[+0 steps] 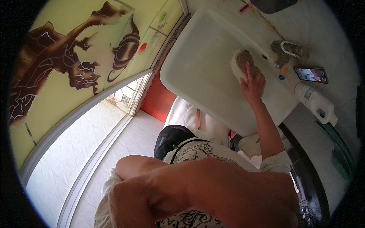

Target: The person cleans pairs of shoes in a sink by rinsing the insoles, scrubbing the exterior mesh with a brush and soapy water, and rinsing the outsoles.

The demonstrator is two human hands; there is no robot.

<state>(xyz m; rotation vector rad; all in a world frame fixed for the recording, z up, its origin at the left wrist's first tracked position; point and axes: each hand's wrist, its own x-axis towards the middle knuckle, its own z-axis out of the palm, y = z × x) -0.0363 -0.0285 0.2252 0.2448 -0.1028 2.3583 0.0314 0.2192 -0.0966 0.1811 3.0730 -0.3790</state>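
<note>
My right hand (253, 82) is inside a white basin (178, 68), closed on a scrubbing brush (244, 58) with a brownish back and pale bristles at its rim. The index finger lies extended along the brush's back. The brush is against the basin's inner surface, near the small dark overflow hole (264, 57). A bare arm (171, 185), seemingly my left, crosses low and close before the camera; my left hand cannot be made out.
Along the basin's right ledge are a worn faucet (291, 50), a phone (310, 74) with its screen lit, and a white plastic jug (313, 99) lying tilted. Pink-handled tool (245, 7) lies at the top. A decorated yellow door panel (108, 51) stands left, beside a floor track (94, 159).
</note>
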